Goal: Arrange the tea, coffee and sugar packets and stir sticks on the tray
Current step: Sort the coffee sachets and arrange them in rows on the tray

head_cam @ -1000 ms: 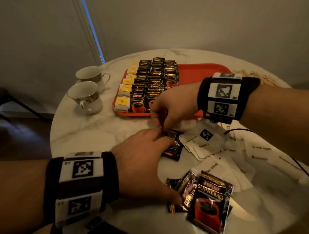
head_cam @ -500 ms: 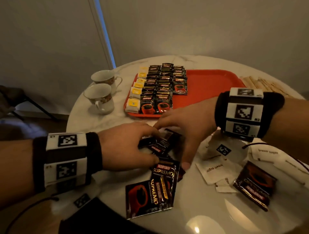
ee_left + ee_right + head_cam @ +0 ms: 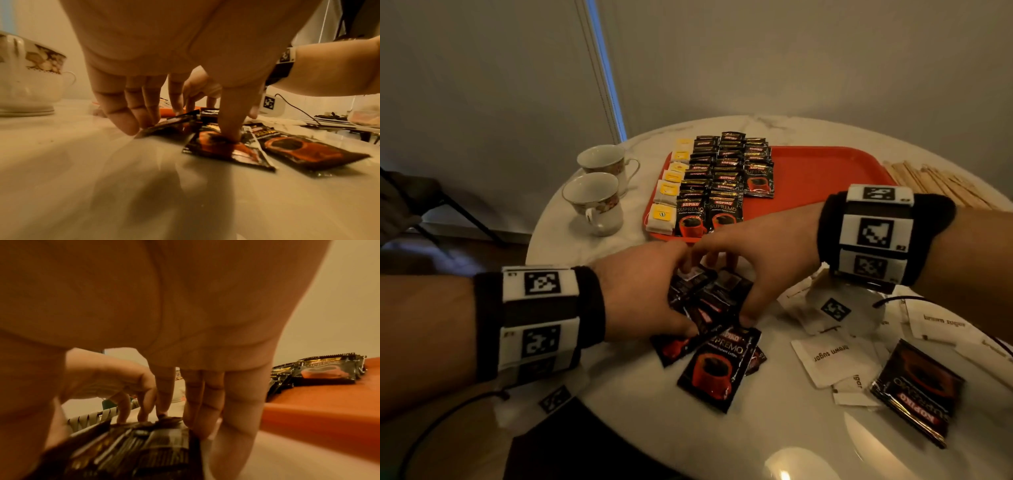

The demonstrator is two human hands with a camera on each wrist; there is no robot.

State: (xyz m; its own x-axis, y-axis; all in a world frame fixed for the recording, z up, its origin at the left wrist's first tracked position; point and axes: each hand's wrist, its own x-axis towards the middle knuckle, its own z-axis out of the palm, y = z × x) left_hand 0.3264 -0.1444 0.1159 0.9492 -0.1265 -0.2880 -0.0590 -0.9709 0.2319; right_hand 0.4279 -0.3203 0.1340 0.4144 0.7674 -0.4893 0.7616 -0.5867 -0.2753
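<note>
Both hands meet over a loose heap of Kopiko coffee packets point(image 3: 709, 301) on the round marble bench point(image 3: 640, 411), just in front of the red tray point(image 3: 825, 174). The left hand point(image 3: 643, 291) comes in from the left, its thumb point(image 3: 230, 129) pressing one packet flat while its fingers curl round the edge of another. The right hand point(image 3: 756, 260) arches over the same heap from the right, fingers point(image 3: 197, 402) curled down along the far edge of the packets and thumb at the near side, gathering them. One more coffee packet point(image 3: 719, 370) lies face up just nearer, another point(image 3: 917, 390) well off to the right. White brown sugar packets point(image 3: 832, 359) are scattered under and beside the right wrist. On the tray, rows of coffee packets point(image 3: 722, 178) fill the left part, with yellow-tagged tea bags point(image 3: 669, 192) in a column along the left edge. Wooden stir sticks point(image 3: 935, 181) lie on the bench right of the tray; two teacups point(image 3: 599, 192) stand to its left.
</note>
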